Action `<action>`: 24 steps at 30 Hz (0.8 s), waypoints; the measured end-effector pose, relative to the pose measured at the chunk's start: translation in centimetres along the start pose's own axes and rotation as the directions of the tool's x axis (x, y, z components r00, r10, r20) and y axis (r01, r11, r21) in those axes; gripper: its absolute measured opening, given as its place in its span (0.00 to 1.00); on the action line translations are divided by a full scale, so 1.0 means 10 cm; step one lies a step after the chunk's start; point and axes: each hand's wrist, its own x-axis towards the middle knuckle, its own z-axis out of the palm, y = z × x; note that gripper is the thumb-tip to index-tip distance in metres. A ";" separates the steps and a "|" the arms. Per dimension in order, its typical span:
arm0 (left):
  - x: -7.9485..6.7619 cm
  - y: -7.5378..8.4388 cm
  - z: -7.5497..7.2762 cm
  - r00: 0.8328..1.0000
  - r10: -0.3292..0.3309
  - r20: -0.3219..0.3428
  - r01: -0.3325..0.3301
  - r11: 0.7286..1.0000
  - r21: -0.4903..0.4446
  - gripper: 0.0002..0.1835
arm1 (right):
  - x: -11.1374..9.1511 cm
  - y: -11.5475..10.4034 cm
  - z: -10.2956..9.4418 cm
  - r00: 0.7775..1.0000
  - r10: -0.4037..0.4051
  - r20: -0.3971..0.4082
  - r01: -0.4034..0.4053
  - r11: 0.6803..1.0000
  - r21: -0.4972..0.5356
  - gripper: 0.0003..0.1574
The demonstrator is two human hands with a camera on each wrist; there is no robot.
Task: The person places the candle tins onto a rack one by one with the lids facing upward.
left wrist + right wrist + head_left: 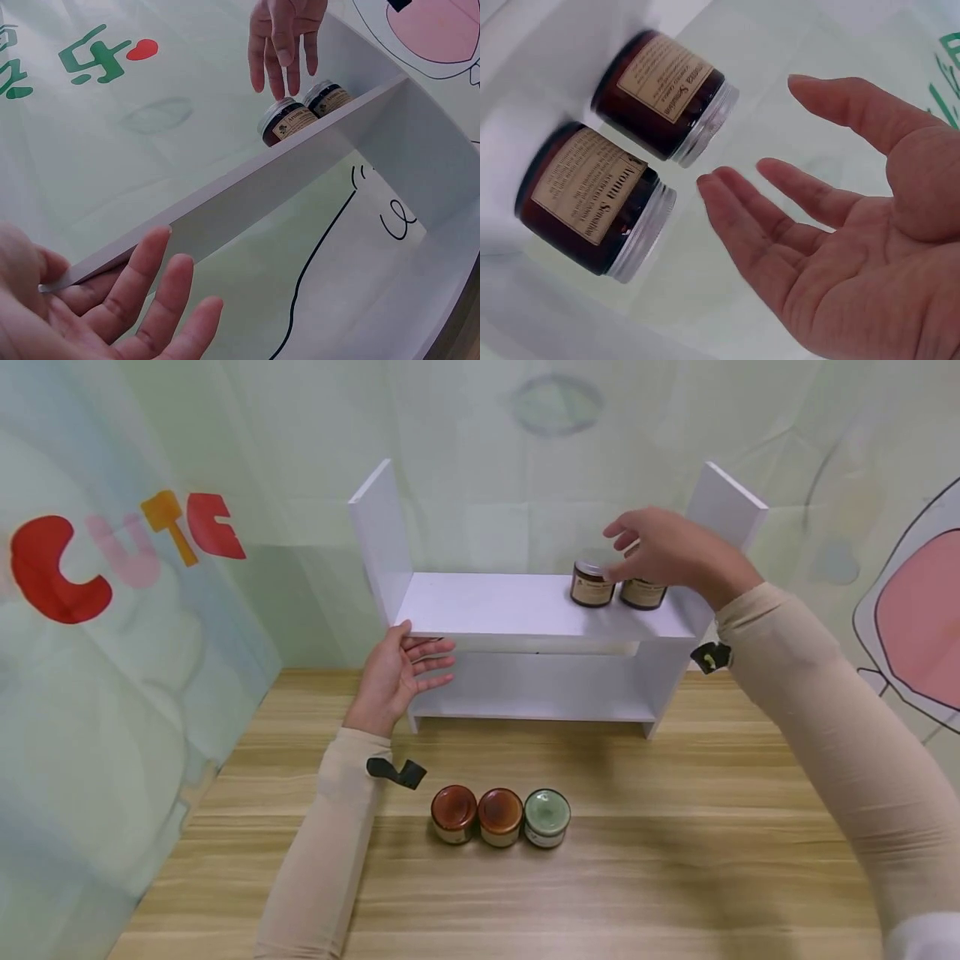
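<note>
now the left hand [392, 683] is pinching the smooth white shelf [487, 602] between thumb and forefinger, likely steadying it; three round jars [500, 814] are sitting in a row on the woodgrain table [637, 877]; two dark, paper-labelled jars [591, 589] are standing on the shelf's right end, the right hand [669, 547] hovering over them, fingers released.

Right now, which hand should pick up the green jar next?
Probably your right hand: it holds nothing. Your left hand looks nearer the green jar but pinches the white upper shelf board.

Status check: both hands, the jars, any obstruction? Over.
Left hand gripping shelf edge. Right hand empty near two dark jars on shelf. Three jars on table. No obstruction visible.
</note>
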 end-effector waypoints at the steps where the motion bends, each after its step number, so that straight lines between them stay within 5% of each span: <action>1: 0.00 0.00 0.00 1.000 0.000 -0.001 0.000 1.000 0.001 0.25 | -0.03 0.02 0.02 1.000 -0.017 -0.012 0.017 1.000 0.021 0.44; 14: -0.01 -0.01 -0.01 1.000 0.006 -0.005 -0.006 1.000 -0.010 0.25 | -0.32 0.35 0.45 0.958 -0.189 -0.215 0.230 0.955 0.186 0.36; 19: -0.02 -0.01 0.01 1.000 0.005 -0.002 -0.005 1.000 0.000 0.25 | -0.41 0.45 0.66 0.952 -0.220 -0.214 0.266 0.939 0.219 0.36; 24: -0.01 -0.02 0.02 1.000 0.006 0.001 -0.006 1.000 0.014 0.25 | -0.50 0.56 0.89 0.928 -0.328 -0.176 0.370 0.868 0.333 0.37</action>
